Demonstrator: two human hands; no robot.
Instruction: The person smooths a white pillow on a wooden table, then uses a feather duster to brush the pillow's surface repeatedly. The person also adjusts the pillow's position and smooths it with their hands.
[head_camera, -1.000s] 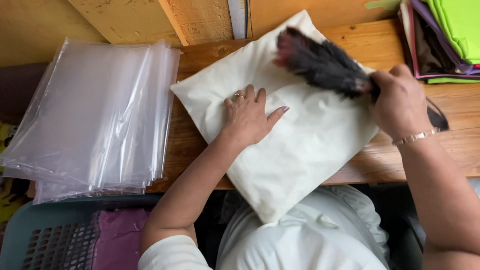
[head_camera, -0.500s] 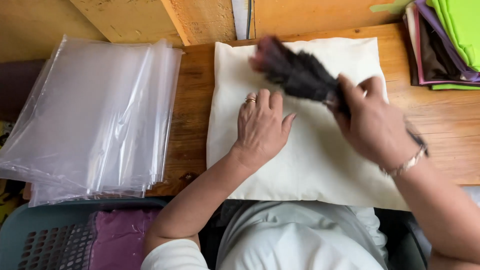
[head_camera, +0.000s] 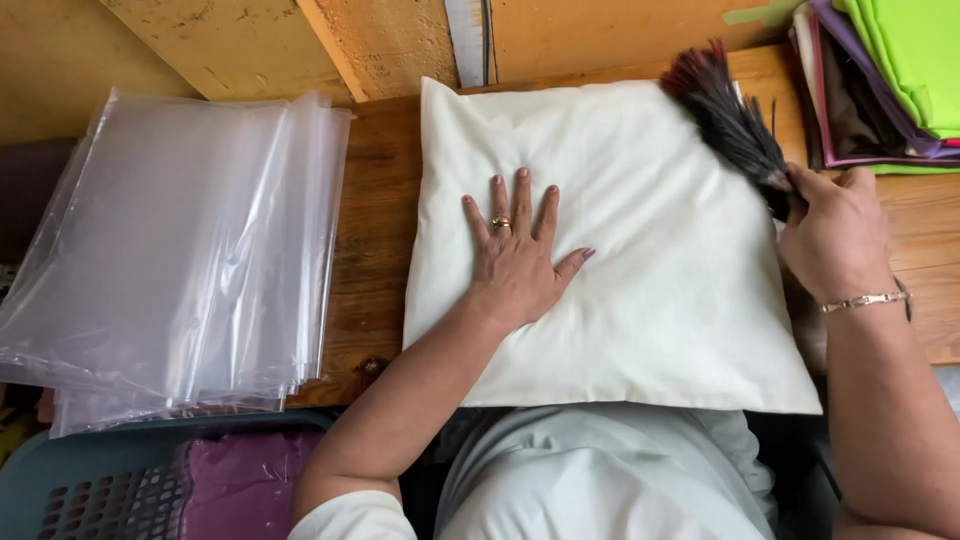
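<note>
Cream pillow (head_camera: 640, 290) lies under the flat, spread-out left hand (head_camera: 515, 255); the right hand (head_camera: 835, 235) grips a dark feather duster (head_camera: 730, 115) at its corner.

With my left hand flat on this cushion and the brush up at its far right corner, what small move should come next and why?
Probably sweep the brush back across the cushion toward the left hand. The right hand holds it at the top right corner, its bristles on the edge, and the left hand pins the cloth flat, so the middle lies open to a stroke.
</note>
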